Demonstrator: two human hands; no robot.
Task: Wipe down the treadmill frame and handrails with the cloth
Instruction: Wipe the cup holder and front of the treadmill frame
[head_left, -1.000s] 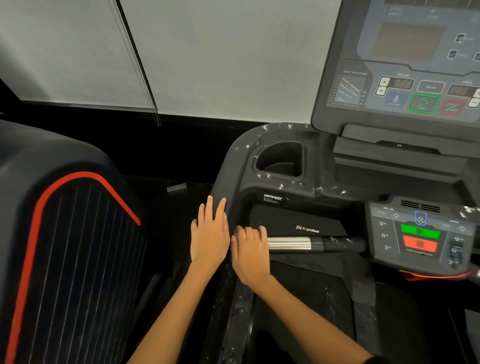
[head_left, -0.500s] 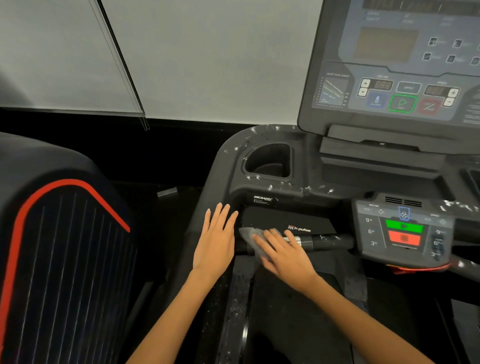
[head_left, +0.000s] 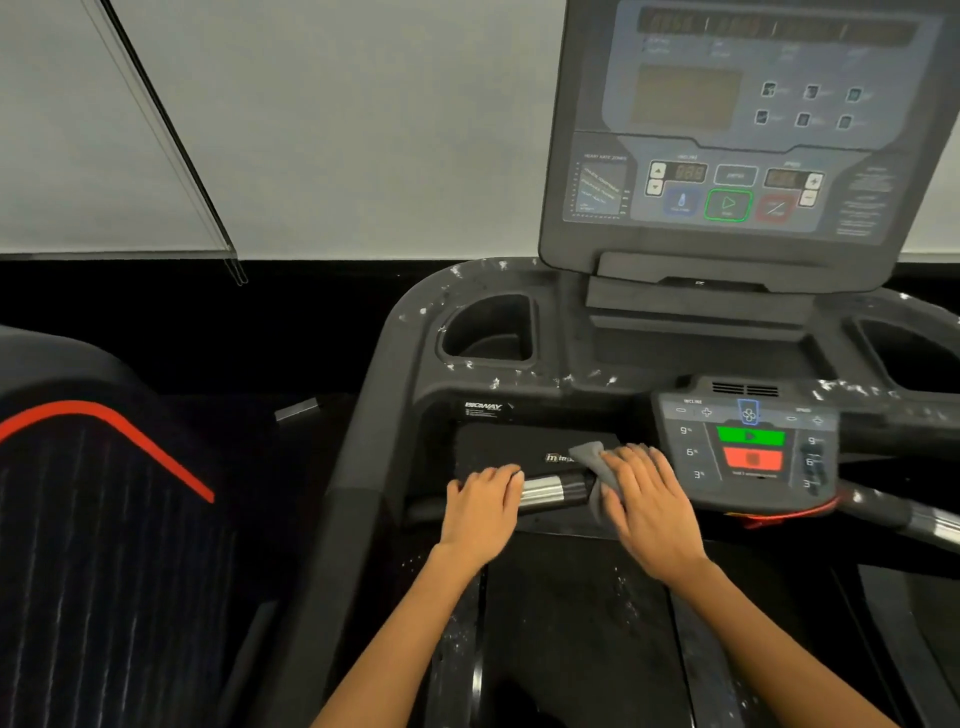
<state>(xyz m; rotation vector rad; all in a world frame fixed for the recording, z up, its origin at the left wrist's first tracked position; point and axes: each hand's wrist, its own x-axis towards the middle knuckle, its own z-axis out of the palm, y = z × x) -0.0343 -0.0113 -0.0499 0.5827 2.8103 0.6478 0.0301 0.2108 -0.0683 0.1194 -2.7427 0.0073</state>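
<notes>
A dark treadmill frame (head_left: 395, 364) speckled with white flecks fills the centre and right. Its front handrail (head_left: 553, 491), a black bar with a silver sensor band, runs across below the console. My left hand (head_left: 483, 509) is curled over the left end of that bar. My right hand (head_left: 649, 504) presses a grey cloth (head_left: 592, 454) around the bar just right of the silver band, beside the small control panel (head_left: 748, 447).
The big display console (head_left: 737, 156) stands above at the right. A cup holder (head_left: 491, 330) is sunk into the frame's left shoulder. Another black machine with a red stripe (head_left: 104, 467) stands to the left. The dusty running belt (head_left: 571, 623) lies below.
My right hand has slid the cloth rightward along the bar toward the control panel. My left hand moved off the side frame and closed over the bar's left end.
</notes>
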